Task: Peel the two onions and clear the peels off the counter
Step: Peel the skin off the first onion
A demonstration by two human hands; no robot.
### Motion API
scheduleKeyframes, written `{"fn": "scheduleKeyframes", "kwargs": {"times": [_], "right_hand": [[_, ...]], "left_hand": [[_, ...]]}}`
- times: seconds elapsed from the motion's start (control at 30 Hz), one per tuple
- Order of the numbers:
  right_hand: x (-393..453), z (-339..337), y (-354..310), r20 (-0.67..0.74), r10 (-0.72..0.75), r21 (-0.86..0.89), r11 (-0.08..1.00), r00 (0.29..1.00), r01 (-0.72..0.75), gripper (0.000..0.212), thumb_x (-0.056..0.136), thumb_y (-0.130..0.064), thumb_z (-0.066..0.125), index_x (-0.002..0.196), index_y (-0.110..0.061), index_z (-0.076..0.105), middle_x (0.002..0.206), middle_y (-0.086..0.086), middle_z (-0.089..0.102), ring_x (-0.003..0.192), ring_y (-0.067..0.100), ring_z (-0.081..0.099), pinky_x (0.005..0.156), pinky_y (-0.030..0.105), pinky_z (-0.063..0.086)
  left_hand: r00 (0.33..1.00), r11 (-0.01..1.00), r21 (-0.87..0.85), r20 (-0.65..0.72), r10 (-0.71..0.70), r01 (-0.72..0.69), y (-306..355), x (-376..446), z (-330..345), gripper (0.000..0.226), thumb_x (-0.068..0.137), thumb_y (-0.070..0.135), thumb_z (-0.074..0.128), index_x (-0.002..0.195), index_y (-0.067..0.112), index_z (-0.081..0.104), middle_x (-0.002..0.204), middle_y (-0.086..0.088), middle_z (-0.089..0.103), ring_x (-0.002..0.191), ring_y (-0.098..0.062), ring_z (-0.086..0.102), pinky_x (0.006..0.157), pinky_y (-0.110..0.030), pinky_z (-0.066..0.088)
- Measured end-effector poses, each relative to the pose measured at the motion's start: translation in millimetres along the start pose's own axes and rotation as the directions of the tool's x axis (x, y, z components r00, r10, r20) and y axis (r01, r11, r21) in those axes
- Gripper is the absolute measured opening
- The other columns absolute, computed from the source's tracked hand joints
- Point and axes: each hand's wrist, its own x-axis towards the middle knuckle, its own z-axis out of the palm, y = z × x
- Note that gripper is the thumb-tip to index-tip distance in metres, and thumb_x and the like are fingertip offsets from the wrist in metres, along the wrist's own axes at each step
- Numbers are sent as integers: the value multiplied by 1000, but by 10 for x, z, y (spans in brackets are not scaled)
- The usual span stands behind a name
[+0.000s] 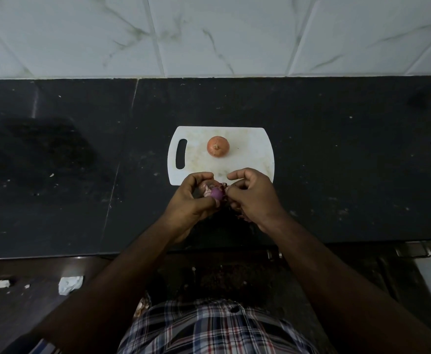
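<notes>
An unpeeled orange-brown onion (218, 146) sits on the white cutting board (250, 152), left of its middle. Just below the board's near edge, my left hand (194, 198) holds a second onion (215, 192) above the black counter. Its purple flesh shows where skin has come away. My right hand (252, 196) pinches a strip of reddish peel (224, 185) at that onion's right side. More loose peel seems to sit under the right palm, mostly hidden.
The black stone counter (337, 162) runs left to right, with a white tiled wall (209, 34) behind it. The counter's front edge lies below my hands. White scraps (70, 284) lie on the dark floor at lower left.
</notes>
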Motion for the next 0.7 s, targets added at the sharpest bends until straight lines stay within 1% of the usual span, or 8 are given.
{"fn": "scheduleKeyframes", "kwargs": {"times": [0.13, 0.2, 0.27, 0.37, 0.47, 0.57, 0.63, 0.7], "right_hand": [[-17, -17, 43, 6, -13, 13, 1000, 1000, 13, 25, 85, -6, 66, 104, -23, 62, 79, 9, 68, 54, 16, 60, 50, 27, 46], [-15, -54, 89, -6, -20, -34, 999, 1000, 20, 27, 85, -8, 68, 107, -23, 62, 79, 7, 69, 54, 16, 61, 49, 25, 45], [-18, -91, 122, -2, -39, -120, 992, 999, 38, 28, 84, -10, 69, 109, -22, 64, 79, 4, 70, 58, 15, 64, 50, 26, 47], [-37, -116, 121, 13, -79, -262, 962, 997, 80, 26, 84, -11, 69, 108, -21, 69, 81, -1, 69, 70, 13, 67, 58, 28, 56], [-43, -112, 131, 31, -111, -334, 936, 993, 115, 24, 85, -13, 69, 108, -18, 71, 82, -6, 68, 71, 8, 65, 64, 27, 57], [-51, -121, 147, 64, -142, -419, 894, 988, 156, 26, 87, -13, 68, 112, -16, 72, 96, -3, 72, 78, 7, 63, 71, 23, 52], [-60, -132, 133, 102, -168, -475, 858, 981, 196, 29, 89, -12, 65, 117, -14, 71, 107, 2, 72, 88, 9, 64, 78, 21, 50], [-49, -133, 125, 143, -187, -541, 807, 972, 236, 33, 90, -12, 63, 122, -14, 69, 116, 5, 69, 102, 15, 63, 85, 23, 47]], "left_hand": [[999, 990, -138, 40, -35, 40, -6, -27, -13, 54, 85, -22, 57, 130, 9, 54, 134, -21, 53, 103, -29, 72, 86, -43, 61], [996, 982, -177, 61, -61, 71, -16, -40, -31, 54, 85, -20, 57, 131, 8, 54, 134, -20, 53, 105, -32, 72, 87, -45, 61], [993, 974, -204, 76, -87, 101, -43, -47, -46, 58, 78, -14, 63, 132, 8, 55, 136, -21, 52, 112, -38, 68, 88, -48, 60], [988, 959, -246, 86, -127, 144, -98, -45, -48, 60, 72, -7, 64, 129, 7, 57, 140, -24, 53, 119, -45, 64, 89, -53, 59], [980, 945, -269, 114, -162, 188, -132, -48, -48, 58, 72, -5, 62, 129, 7, 58, 139, -25, 56, 116, -45, 66, 90, -55, 59], [971, 936, -276, 157, -179, 217, -156, -65, -55, 57, 73, -5, 60, 129, 7, 56, 137, -25, 59, 111, -44, 68, 88, -54, 60], [967, 932, -279, 174, -189, 232, -170, -65, -65, 56, 73, -3, 59, 128, 8, 57, 133, -24, 61, 107, -42, 69, 86, -52, 61], [960, 928, -274, 193, -204, 252, -175, -58, -76, 54, 74, -1, 58, 126, 9, 58, 129, -22, 62, 105, -40, 71, 85, -51, 62]]}}
